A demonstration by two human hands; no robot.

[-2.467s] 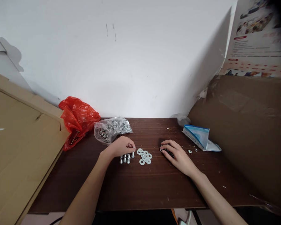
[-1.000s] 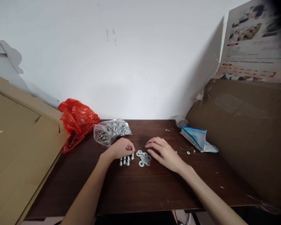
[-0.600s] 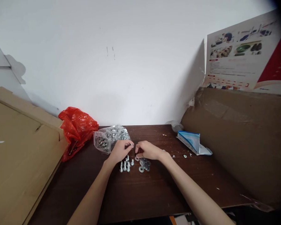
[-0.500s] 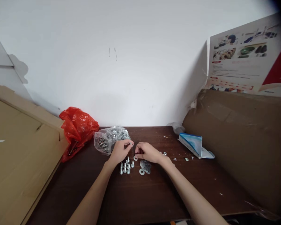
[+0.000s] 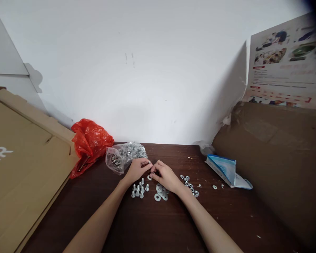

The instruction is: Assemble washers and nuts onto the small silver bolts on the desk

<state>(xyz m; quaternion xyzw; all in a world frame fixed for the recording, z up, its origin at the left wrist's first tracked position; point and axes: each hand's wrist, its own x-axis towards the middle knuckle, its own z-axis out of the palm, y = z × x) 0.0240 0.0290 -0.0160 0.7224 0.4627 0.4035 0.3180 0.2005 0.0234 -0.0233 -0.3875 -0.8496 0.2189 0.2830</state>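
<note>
My left hand (image 5: 137,170) is closed in a pinch on a small metal piece too small to make out. Close beside it, my right hand (image 5: 165,175) has its fingers bent; its thumb is by a single washer (image 5: 149,177), and whether it grips that washer is unclear. Several bolts (image 5: 138,190) stand on their heads below my left hand. A pile of flat washers (image 5: 161,193) lies under my right hand. Several nuts (image 5: 192,189) are on the table to the right of my right wrist.
Behind my left hand lies a clear plastic bag (image 5: 126,154) of metal parts, with a red bag (image 5: 91,142) beside it. Cardboard boxes (image 5: 28,151) (image 5: 276,151) flank the brown table (image 5: 152,225). A blue and white packet (image 5: 226,170) sits at the right.
The view has shifted a little, and more nuts show beside my right forearm. My hands are closer together, with the fingertips nearly meeting.
</note>
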